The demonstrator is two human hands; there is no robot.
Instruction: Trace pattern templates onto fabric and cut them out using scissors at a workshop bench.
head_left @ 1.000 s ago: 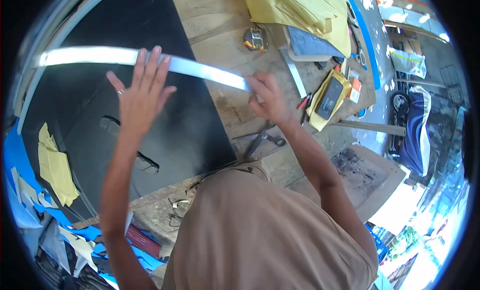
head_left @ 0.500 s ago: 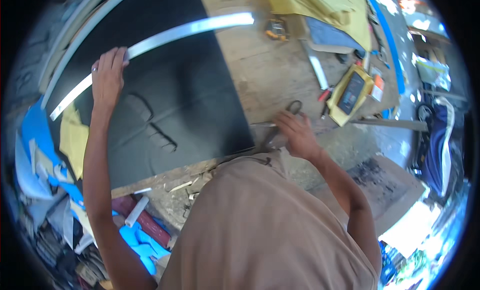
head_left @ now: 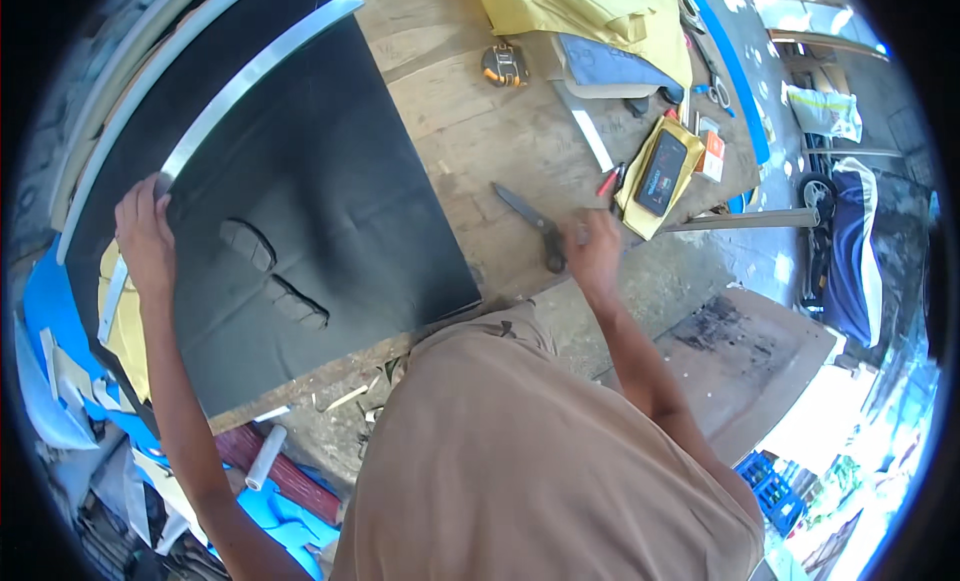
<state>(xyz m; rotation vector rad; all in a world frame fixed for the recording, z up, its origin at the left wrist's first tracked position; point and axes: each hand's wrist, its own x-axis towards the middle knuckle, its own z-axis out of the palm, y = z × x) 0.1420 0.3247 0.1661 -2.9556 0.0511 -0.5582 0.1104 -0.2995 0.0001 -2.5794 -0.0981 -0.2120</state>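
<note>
Head view: left hand (head_left: 146, 239) pinches shiny strip (head_left: 240, 87) over black sheet (head_left: 375, 231); right hand (head_left: 597, 251) at scissors (head_left: 540, 222) right of sheet, grip unclear. Best hold strip steady, take scissors by handles.

Bright daylight, glare-bleached lower right, black fisheye rim

The sheet (head_left: 350, 216) lies on the left part of the surface (head_left: 440, 101), and the strip (head_left: 240, 86) runs across the sheet's left side, passing under the left hand (head_left: 145, 226) and over a scrap (head_left: 130, 346) at the near left. Two pieces (head_left: 248, 244) rest on the sheet, right of the strip. Right of the sheet are the scissors (head_left: 522, 209), with the right hand (head_left: 594, 246) at their handles. Behind them sits a tape measure (head_left: 505, 66); to its right come a ruler (head_left: 590, 139), then a phone (head_left: 661, 174) on some material (head_left: 638, 221), with a box (head_left: 711, 157) just beside.
</note>
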